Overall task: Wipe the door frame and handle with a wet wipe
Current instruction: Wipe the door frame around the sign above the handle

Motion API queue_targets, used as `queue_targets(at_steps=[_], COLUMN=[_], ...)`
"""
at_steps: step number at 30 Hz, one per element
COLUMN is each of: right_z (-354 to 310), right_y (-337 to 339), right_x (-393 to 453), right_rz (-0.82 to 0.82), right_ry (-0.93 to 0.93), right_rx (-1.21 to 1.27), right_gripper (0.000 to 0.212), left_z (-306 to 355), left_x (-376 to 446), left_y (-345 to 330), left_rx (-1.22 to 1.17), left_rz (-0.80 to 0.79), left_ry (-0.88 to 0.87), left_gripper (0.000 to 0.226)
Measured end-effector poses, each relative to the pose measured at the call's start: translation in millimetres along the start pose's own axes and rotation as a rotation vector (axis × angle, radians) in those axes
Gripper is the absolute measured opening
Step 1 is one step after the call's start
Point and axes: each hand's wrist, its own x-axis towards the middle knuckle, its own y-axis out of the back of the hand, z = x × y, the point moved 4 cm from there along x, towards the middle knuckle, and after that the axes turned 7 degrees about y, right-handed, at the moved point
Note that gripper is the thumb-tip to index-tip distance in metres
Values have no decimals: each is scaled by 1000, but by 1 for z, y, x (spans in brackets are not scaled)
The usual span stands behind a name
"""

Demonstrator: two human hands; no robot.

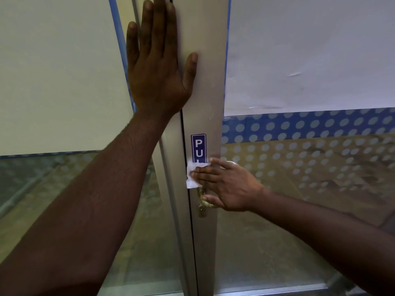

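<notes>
White wipe, long axis vertical, lies under my right hand, fingers straight; left hand flat on frame.

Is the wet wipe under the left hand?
No, the right hand presses the wet wipe on the door frame; the left hand lies flat higher up.

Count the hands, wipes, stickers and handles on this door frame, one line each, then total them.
Hands: 2, left hand and right hand
Wet wipe: 1
Blue sticker: 1
Brass handle: 1
Total: 5
</notes>
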Motion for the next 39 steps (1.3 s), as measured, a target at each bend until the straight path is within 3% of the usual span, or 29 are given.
queue_targets(at_steps=[12, 19, 27, 39], right_z=[7, 55, 30, 64], right_y=[12, 59, 10, 102], right_x=[-11, -21, -37, 8], right_rz=[-6, 227, 33, 530], right_ry=[40, -173, -24, -289], right_rx=[-69, -134, -59, -115], right_gripper=[67, 60, 64, 49], left_z=[-1, 0, 0, 0], left_x=[1, 0, 1, -2], left_y=[1, -2, 0, -1], left_rx=[-2, -3, 13, 24], left_rz=[-2, 20, 6, 68], left_ry=[-10, -4, -6, 17], left_gripper=[65, 66, 66, 65])
